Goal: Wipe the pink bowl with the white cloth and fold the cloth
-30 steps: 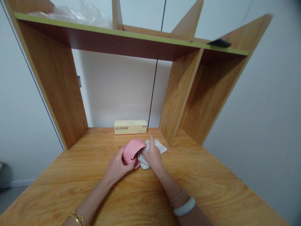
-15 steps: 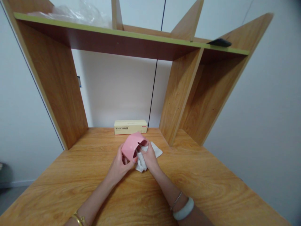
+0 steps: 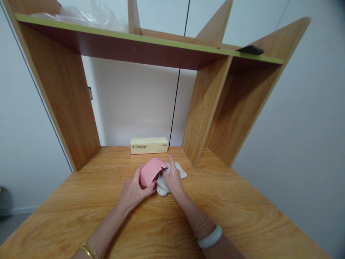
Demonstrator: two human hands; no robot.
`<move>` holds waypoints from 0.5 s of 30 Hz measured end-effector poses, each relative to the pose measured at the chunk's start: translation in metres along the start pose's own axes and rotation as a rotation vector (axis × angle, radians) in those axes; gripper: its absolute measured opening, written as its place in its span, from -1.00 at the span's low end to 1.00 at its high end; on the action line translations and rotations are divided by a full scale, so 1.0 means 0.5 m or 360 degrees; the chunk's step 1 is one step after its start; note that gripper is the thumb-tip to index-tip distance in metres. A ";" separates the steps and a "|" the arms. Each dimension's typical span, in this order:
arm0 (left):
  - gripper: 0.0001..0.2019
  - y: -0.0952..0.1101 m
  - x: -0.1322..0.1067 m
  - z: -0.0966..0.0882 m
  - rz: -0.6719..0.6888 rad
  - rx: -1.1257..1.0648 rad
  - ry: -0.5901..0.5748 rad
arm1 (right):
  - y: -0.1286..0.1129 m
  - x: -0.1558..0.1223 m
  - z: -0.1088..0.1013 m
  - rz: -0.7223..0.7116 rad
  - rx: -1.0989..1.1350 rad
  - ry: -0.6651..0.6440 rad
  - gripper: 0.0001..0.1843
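A pink faceted bowl (image 3: 151, 172) is tipped on its side above the desk, its opening turned to the right. My left hand (image 3: 135, 188) is closed round its left side and lower rim. A white cloth (image 3: 162, 187) hangs at the bowl's mouth, one corner spreading out to the right. My right hand (image 3: 173, 180) grips the cloth, with its fingers reaching into the bowl and its thumb raised. The fingertips inside are hidden. A small dark mark or slot shows at the bowl's rim.
A pale yellow box (image 3: 149, 146) with printed characters stands at the back of the wooden desk (image 3: 88, 205). Wooden shelf uprights (image 3: 207, 111) rise behind on both sides. Clear plastic film (image 3: 88, 16) and a dark flat object (image 3: 251, 50) lie on the upper shelf (image 3: 167, 43).
The bowl has turned and dropped slightly in my left hand, so its opening shows less. My right thumb has lifted off the rim, while the fingers stay at the opening with the cloth.
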State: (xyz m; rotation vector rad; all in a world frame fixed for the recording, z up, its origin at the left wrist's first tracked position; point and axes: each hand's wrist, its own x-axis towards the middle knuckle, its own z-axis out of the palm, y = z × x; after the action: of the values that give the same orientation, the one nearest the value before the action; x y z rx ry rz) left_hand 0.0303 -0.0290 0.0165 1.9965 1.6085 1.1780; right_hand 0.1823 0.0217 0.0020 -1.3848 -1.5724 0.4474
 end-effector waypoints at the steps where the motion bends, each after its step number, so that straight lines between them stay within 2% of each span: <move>1: -0.38 -0.002 0.001 0.002 -0.0006 -0.0065 0.0025 | 0.002 0.000 0.005 0.0023 0.0089 0.0033 -0.40; 5: -0.30 -0.007 0.001 0.013 0.0002 -0.0432 0.0054 | 0.008 0.002 0.029 0.0066 0.0516 0.0107 -0.51; 8: -0.42 -0.006 0.001 0.020 0.0025 -0.0562 -0.0021 | 0.011 0.003 0.045 0.0075 0.0725 0.0016 -0.52; 11: -0.54 -0.007 0.003 0.020 -0.0004 -0.0542 0.0014 | 0.012 0.004 0.044 0.0085 0.0535 0.0028 -0.37; 15: -0.53 -0.017 0.008 0.015 -0.0100 -0.0342 0.0096 | 0.007 0.005 0.018 0.0044 0.0087 0.0042 -0.26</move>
State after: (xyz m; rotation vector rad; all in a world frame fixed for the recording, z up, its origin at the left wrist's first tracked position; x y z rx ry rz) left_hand 0.0304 -0.0207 0.0077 1.7802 1.4905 1.3373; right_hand 0.1770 0.0277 -0.0041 -1.3669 -1.5106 0.4839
